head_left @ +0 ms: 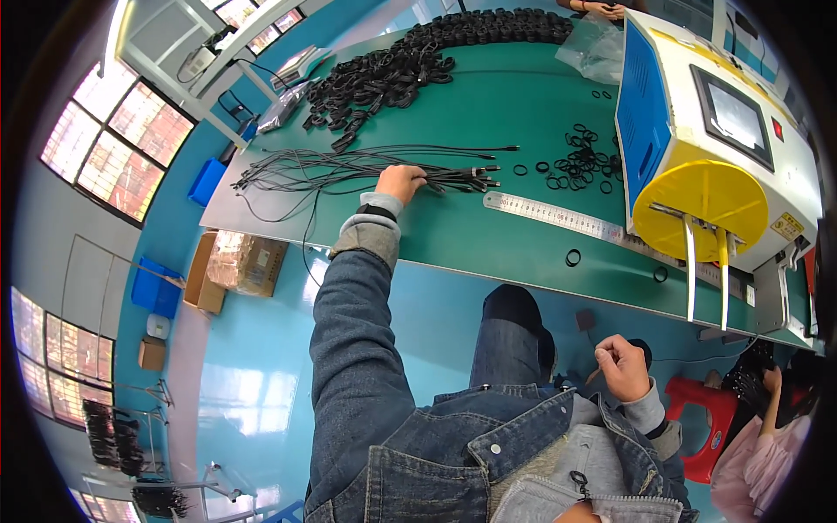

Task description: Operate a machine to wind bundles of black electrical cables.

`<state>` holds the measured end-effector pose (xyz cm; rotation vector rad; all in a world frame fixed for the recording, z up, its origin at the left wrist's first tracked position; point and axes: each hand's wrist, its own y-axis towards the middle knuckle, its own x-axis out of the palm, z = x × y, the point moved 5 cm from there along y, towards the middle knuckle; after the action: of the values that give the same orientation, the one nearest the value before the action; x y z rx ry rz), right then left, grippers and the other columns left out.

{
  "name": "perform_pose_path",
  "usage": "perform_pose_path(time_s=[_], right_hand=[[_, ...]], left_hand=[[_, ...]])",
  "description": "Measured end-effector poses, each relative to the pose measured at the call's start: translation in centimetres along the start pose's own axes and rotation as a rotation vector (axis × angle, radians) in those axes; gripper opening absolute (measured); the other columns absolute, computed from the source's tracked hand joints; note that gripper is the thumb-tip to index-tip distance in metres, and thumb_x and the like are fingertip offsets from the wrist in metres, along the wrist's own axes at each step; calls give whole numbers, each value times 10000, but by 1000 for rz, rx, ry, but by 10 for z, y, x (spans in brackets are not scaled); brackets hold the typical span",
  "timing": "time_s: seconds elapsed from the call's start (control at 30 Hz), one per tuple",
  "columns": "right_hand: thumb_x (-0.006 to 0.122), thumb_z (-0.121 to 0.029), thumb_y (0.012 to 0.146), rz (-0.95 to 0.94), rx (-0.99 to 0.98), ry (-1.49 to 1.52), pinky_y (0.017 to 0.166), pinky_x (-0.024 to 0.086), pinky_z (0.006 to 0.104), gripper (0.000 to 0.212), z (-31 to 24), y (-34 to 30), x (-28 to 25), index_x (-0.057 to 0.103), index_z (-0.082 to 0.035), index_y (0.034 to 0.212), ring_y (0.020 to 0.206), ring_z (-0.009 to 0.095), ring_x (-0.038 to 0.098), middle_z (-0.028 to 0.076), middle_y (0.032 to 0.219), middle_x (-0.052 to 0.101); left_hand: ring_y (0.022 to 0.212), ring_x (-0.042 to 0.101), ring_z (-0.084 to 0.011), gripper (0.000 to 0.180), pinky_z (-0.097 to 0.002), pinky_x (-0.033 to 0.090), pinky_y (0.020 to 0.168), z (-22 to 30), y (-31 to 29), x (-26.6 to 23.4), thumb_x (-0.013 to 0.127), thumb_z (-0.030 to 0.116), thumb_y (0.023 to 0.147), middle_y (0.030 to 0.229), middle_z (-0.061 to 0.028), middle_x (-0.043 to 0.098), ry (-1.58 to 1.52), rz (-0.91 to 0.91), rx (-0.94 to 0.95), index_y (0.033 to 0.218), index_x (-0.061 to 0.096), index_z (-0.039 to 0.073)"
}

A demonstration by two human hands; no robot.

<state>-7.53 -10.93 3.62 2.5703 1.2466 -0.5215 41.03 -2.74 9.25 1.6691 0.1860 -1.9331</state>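
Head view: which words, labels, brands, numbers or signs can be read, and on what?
Metal ruler: scale numbers, not copied here.
Yellow sticker on the white-and-blue machine: too small to read.
Round emblem on the red stool: too small to read.
Black cables at the left hand: no text can be made out.

1. Cables point(366, 163) lie on the worktop point(514, 96) beneath my left fingers point(418, 173).
2. Coils point(384, 77) lie behind them.
3. Most rings point(578, 163) lie right, behind the ruler point(558, 215).
4. The machine point(689, 113) stands right of those rings.
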Motion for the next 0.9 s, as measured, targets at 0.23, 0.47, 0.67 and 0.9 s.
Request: perform_pose_path(time_s=[0.23,0.47,0.67,0.9], right_hand=[[568,-52,799,41,22,41,464,384,242,67,3,-14,-9,553,12,784,484,94,475,52,541,516],[667,-54,746,663,-670,-414,590,453,265,330,-96,-30,-64,561,34,1046,696,237,562,145,877,565],[757,-110,637,782,-810,-670,566,470,302,439,-111,-66,-101,588,12,1024,708,250,561,113,890,562],[756,-78,625,867,-658,-794,540,461,299,361,-106,-91,-130,604,-28,948,673,237,552,99,882,563]], left_hand=[[733,603,-272,150,-325,472,642,109,-27,-53,656,154,737,780,-122,635,-382,106,213,866,662,78],[596,548,-198,175,-281,435,542,286,-116,-96,654,-7,717,684,-89,576,-557,30,764,889,646,22],[530,501,-154,134,-244,386,485,374,-142,-87,645,2,744,649,-74,548,-728,-166,678,879,647,3],[534,480,-117,135,-240,368,479,411,-146,-81,621,-14,757,646,-58,534,-784,-338,654,890,644,-5]])
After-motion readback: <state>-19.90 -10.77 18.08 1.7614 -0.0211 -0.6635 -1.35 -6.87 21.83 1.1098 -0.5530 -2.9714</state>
